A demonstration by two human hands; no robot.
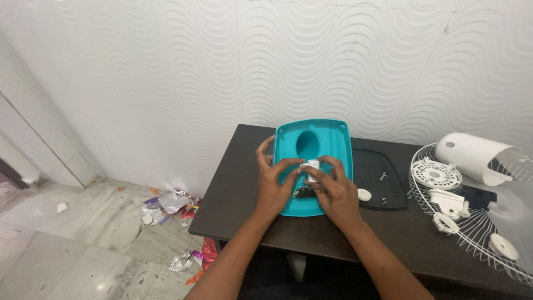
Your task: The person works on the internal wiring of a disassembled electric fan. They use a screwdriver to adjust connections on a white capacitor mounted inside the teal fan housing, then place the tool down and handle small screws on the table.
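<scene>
nearby: blk plate, wire guard

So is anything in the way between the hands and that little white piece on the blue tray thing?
No, nothing visible is in the way. Both the left hand and the right hand already have fingertips on the small white part, which sits over the teal plastic cover on the dark table.

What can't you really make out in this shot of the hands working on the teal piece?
- Small white part, head view: mostly covered by the fingertips of the left hand and right hand; its shape is unclear.
- Teal cover: near end hidden under both hands.
- Wire grille: cut off by the right edge.
- Screws on the black plate: too small to tell.
</scene>
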